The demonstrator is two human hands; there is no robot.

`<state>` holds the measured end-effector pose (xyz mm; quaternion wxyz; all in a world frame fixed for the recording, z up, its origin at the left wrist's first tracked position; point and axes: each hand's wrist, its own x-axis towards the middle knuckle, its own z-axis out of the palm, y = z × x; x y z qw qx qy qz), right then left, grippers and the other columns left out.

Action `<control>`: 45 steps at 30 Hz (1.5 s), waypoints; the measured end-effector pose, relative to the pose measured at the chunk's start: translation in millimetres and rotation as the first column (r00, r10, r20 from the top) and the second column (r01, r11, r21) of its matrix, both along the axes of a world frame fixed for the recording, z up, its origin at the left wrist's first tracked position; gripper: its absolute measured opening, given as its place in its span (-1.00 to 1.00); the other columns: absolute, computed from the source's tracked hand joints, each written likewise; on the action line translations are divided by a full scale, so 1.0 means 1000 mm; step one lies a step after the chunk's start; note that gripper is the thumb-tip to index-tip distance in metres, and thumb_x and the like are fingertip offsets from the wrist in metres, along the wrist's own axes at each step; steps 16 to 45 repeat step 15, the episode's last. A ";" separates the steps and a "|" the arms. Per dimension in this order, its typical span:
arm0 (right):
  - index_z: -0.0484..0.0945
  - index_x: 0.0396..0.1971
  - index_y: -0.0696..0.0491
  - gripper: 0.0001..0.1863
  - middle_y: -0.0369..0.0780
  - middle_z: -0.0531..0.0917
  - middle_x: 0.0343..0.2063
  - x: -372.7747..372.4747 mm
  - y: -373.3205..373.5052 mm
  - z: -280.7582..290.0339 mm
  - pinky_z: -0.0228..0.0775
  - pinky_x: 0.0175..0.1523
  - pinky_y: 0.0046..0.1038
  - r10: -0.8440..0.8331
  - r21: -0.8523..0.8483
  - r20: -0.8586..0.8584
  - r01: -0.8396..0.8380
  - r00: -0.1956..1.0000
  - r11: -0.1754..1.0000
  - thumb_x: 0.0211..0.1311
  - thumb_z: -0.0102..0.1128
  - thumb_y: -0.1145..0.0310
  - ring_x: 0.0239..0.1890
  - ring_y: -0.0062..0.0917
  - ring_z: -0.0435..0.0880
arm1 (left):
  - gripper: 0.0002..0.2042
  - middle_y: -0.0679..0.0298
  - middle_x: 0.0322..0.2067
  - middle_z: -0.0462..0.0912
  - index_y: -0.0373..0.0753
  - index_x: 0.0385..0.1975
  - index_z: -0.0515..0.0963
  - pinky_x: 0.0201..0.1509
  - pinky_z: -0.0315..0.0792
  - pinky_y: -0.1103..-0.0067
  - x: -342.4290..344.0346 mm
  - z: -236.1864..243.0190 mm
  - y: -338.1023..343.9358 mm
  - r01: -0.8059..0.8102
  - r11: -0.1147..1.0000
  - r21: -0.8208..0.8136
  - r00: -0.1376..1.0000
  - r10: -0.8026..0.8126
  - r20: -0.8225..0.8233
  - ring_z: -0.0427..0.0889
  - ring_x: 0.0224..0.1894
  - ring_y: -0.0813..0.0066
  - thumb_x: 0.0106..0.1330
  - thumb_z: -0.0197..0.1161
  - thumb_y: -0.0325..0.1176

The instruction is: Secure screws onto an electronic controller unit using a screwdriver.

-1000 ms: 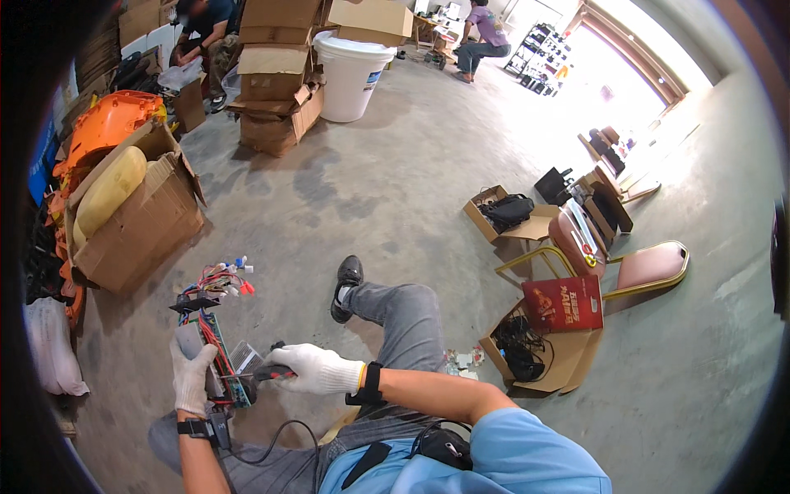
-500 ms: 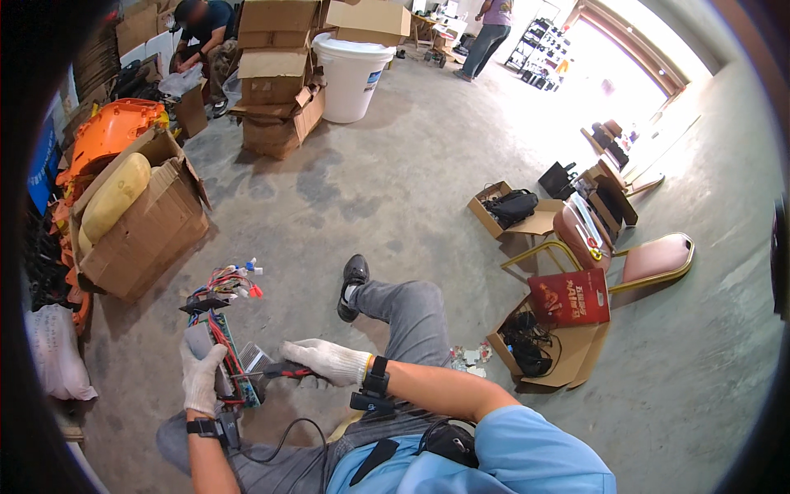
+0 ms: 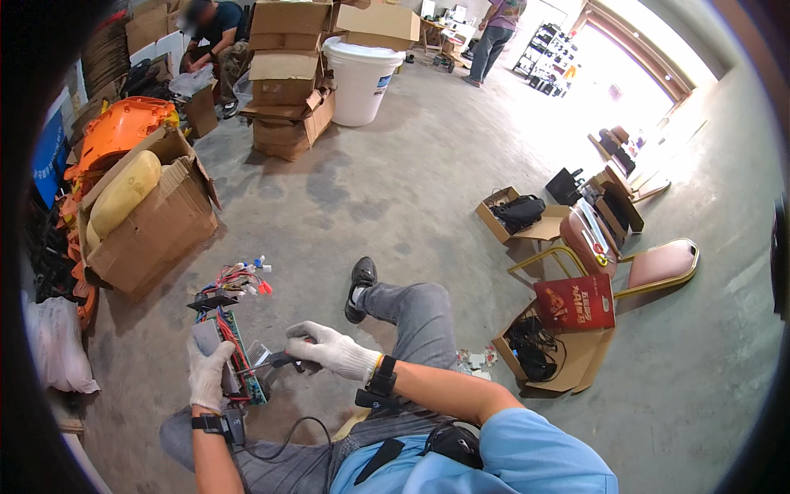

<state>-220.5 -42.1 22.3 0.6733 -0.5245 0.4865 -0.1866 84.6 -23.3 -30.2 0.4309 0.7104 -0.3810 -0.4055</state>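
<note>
My left hand point(image 3: 208, 375), in a white knit glove, is closed round the left side of a circuit board unit point(image 3: 232, 336) with a green edge, a grey block and red wires. A bundle of coloured wires with plugs point(image 3: 244, 278) extends from its far end. In my gloved right hand point(image 3: 339, 352) is a screwdriver point(image 3: 282, 359) with a red and black handle, the fingers closed on it. Its shaft points left into the unit, beside a finned metal part point(image 3: 257, 354); where the tip meets the unit is too small to make out.
A cardboard box point(image 3: 156, 235) with a yellow object stands at left, near orange plastic parts point(image 3: 123, 132). Stacked cartons point(image 3: 284, 90) and a white bucket point(image 3: 362, 86) are farther back. Chairs point(image 3: 662, 267) and an open box of cables point(image 3: 568, 362) are at right. Two people are farther off.
My right hand has turned and lifted slightly on the screwdriver, with its shaft still at the board. My left hand keeps its hold. The whole view has shifted a little.
</note>
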 end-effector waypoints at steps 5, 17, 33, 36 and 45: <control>0.62 0.13 0.11 -0.38 -0.31 0.72 -0.22 -0.012 -0.010 -0.024 0.51 -0.29 -0.54 0.110 0.228 0.040 -0.116 0.993 0.967 0.60 -0.02 -0.19 -0.38 -0.71 0.61 | -0.06 0.06 0.15 0.61 -0.32 0.47 0.27 0.23 0.50 0.37 0.004 -0.002 0.001 -0.002 0.999 0.048 0.999 0.000 0.035 0.63 0.13 0.24 0.09 0.60 -0.18; 0.57 0.29 -0.01 -0.40 -0.28 0.76 -0.05 -0.007 -0.006 -0.036 0.56 0.03 -0.55 0.047 -0.006 -0.036 -0.047 0.998 0.999 0.39 0.30 -0.06 -0.09 -0.68 0.70 | -0.04 0.04 0.16 0.61 -0.33 0.49 0.24 0.24 0.52 0.38 -0.005 0.009 -0.004 -0.033 0.997 0.069 0.998 0.030 0.046 0.63 0.14 0.21 0.04 0.57 -0.23; 0.57 0.29 -0.01 -0.40 -0.28 0.76 -0.05 -0.007 -0.006 -0.036 0.56 0.03 -0.55 0.047 -0.006 -0.036 -0.047 0.998 0.999 0.39 0.30 -0.06 -0.09 -0.68 0.70 | -0.04 0.04 0.16 0.61 -0.33 0.49 0.24 0.24 0.52 0.38 -0.005 0.009 -0.004 -0.033 0.997 0.069 0.998 0.030 0.046 0.63 0.14 0.21 0.04 0.57 -0.23; 0.57 0.29 -0.01 -0.40 -0.28 0.76 -0.05 -0.007 -0.006 -0.036 0.56 0.03 -0.55 0.047 -0.006 -0.036 -0.047 0.998 0.999 0.39 0.30 -0.06 -0.09 -0.68 0.70 | -0.04 0.04 0.16 0.61 -0.33 0.49 0.24 0.24 0.52 0.38 -0.005 0.009 -0.004 -0.033 0.997 0.069 0.998 0.030 0.046 0.63 0.14 0.21 0.04 0.57 -0.23; 0.57 0.29 -0.01 -0.40 -0.28 0.76 -0.05 -0.007 -0.006 -0.036 0.56 0.03 -0.55 0.047 -0.006 -0.036 -0.047 0.998 0.999 0.39 0.30 -0.06 -0.09 -0.68 0.70 | -0.04 0.04 0.16 0.61 -0.33 0.49 0.24 0.24 0.52 0.38 -0.005 0.009 -0.004 -0.033 0.997 0.069 0.998 0.030 0.046 0.63 0.14 0.21 0.04 0.57 -0.23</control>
